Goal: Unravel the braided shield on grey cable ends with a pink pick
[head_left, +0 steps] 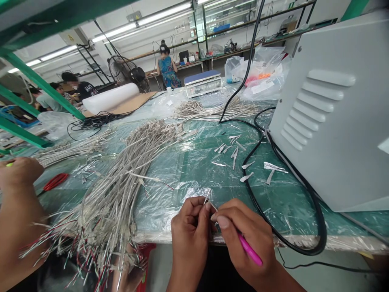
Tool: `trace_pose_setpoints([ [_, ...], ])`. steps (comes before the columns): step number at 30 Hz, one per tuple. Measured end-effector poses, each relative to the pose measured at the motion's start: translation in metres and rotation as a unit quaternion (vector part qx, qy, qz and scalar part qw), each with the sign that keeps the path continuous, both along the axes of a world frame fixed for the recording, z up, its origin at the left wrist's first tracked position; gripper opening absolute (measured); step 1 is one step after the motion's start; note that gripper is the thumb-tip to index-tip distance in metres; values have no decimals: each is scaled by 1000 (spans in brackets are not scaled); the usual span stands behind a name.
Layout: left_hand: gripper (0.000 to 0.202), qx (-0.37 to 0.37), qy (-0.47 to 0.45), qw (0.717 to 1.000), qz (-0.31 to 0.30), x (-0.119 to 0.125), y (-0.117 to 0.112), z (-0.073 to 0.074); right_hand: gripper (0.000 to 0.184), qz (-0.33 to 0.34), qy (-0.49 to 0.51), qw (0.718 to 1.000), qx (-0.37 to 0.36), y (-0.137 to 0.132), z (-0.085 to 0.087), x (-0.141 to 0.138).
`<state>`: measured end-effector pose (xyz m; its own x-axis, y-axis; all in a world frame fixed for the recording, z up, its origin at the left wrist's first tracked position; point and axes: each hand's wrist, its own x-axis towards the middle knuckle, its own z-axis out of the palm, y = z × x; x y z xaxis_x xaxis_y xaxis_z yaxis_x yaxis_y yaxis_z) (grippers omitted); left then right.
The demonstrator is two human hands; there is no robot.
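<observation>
My left hand (190,229) is closed in a pinch on a small silvery wire end (207,200) at the near edge of the bench. My right hand (247,237) is closed round a pink-handled tool (249,250), with its thin metal tip touching that wire end. The two hands sit close together, just in front of the green mat (194,162). A big bundle of silver-sheathed cables (121,190) with red, green and white cores lies to the left of my hands and hangs over the edge.
A grey vented machine box (337,109) stands at the right, with black cables (285,202) looping past it. Cut foil scraps (234,156) litter the mat. A co-worker's arm (18,211) rests at the left near red cutters (55,181). Other people work further back.
</observation>
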<state>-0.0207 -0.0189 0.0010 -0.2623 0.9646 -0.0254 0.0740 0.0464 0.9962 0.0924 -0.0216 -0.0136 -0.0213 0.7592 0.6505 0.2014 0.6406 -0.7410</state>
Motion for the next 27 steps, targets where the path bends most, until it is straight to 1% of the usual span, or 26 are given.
trace_pose_setpoints([
  [4, 15, 5, 26, 1000, -11, -1, 0, -1, 18, -18, -5, 1000, -10, 1, -4, -2],
  [10, 19, -5, 17, 1000, 15, 2, -1, -2, 18, -82, 23, 996, -38, 3, -3, -2],
  [12, 18, -3, 10, 1000, 19, 2, -1, 0, 18, -66, 24, 997, -29, 2, -2, 0],
  [16, 13, 4, -2, 1000, 11, 2, 0, 2, 18, 8, 7, 1000, 17, -1, 1, 3],
  [20, 10, 5, -2, 1000, 3, 0, 0, 1, 18, 17, 1, 1000, 11, -1, 3, 2],
  [27, 14, -7, -6, 1000, 7, 0, 0, 0, 18, 17, 3, 1000, 0, -1, 1, 1],
])
